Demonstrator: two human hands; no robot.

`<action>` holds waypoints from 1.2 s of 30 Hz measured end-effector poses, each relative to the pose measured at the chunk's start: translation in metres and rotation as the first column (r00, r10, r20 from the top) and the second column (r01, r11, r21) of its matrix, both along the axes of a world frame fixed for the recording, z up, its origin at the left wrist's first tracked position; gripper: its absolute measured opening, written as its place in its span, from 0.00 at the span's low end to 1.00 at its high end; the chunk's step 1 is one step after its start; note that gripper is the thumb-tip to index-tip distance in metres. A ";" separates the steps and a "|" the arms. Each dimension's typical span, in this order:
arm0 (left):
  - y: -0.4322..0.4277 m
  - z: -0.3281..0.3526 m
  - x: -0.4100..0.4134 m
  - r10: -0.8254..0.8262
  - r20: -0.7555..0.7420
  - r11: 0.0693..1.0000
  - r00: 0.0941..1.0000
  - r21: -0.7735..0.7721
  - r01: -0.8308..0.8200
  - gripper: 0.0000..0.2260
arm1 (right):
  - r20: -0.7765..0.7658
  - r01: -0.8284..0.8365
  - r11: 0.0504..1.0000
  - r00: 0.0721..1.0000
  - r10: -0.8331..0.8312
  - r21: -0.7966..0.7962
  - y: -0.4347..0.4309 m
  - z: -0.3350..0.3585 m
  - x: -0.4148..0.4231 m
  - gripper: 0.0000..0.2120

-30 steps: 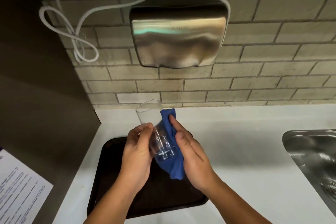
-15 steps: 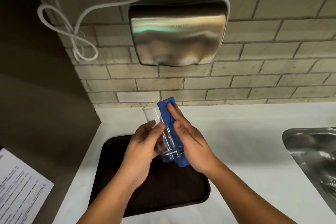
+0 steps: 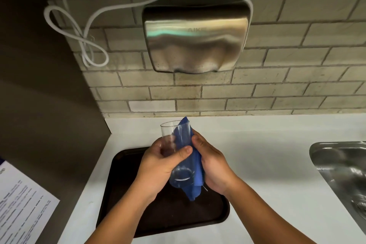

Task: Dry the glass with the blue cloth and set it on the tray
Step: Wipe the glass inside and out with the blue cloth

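Observation:
I hold a clear drinking glass (image 3: 168,130) tilted, rim pointing up and away, above the dark brown tray (image 3: 118,194). My left hand (image 3: 160,166) wraps around the glass's middle, thumb across its front. A blue cloth (image 3: 195,166) lies against the right side of the glass, from the rim down past the base. My right hand (image 3: 213,164) presses the cloth against the glass. The glass's base shows through between the two hands, with blue behind it.
The tray lies on a white counter (image 3: 267,144). A steel sink (image 3: 342,170) is at the right edge. A steel hand dryer (image 3: 196,39) with a white cable (image 3: 83,31) hangs on the brick wall. A printed sheet (image 3: 21,204) is at lower left, beside a dark side wall.
The cloth has slid up along the glass to its rim, and my right hand has followed. My left thumb has shifted across the front of the glass. Both hands stay over the tray.

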State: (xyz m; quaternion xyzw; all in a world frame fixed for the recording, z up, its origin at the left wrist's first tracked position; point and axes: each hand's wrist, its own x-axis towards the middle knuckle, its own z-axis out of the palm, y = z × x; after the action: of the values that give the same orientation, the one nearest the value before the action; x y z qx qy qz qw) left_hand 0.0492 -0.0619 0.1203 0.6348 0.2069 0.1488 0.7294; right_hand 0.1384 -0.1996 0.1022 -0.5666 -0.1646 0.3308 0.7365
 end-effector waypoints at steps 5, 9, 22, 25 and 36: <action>0.007 -0.010 0.001 -0.006 -0.030 0.988 1.000 0.151 0.010 0.29 | -0.061 0.041 0.999 0.997 -0.040 0.016 -0.004 -0.010 0.002 0.29; 0.012 -0.018 -0.001 0.020 -0.020 0.994 1.000 0.110 -0.018 0.18 | 0.021 0.046 0.998 0.999 -0.047 0.047 0.000 -0.006 -0.007 0.23; 0.017 -0.019 0.002 0.104 0.017 0.983 0.994 -0.155 -0.100 0.25 | 0.374 0.107 0.980 0.927 -0.038 -0.166 0.007 -0.003 -0.027 0.21; 0.016 -0.014 0.002 0.099 0.041 0.982 0.994 -0.166 -0.091 0.23 | 0.438 0.084 0.984 0.899 -0.006 -0.159 0.007 -0.006 -0.025 0.23; 0.019 -0.009 -0.002 0.021 0.012 1.000 1.000 -0.016 -0.021 0.22 | 0.223 0.039 0.998 0.974 -0.025 -0.055 0.017 -0.003 -0.013 0.19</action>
State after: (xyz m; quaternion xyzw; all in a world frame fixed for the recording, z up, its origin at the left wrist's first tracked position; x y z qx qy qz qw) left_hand 0.0468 -0.0427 0.1114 0.6257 0.2102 0.1588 0.7343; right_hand 0.1253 -0.1823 0.0995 -0.6243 -0.2270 0.2581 0.7015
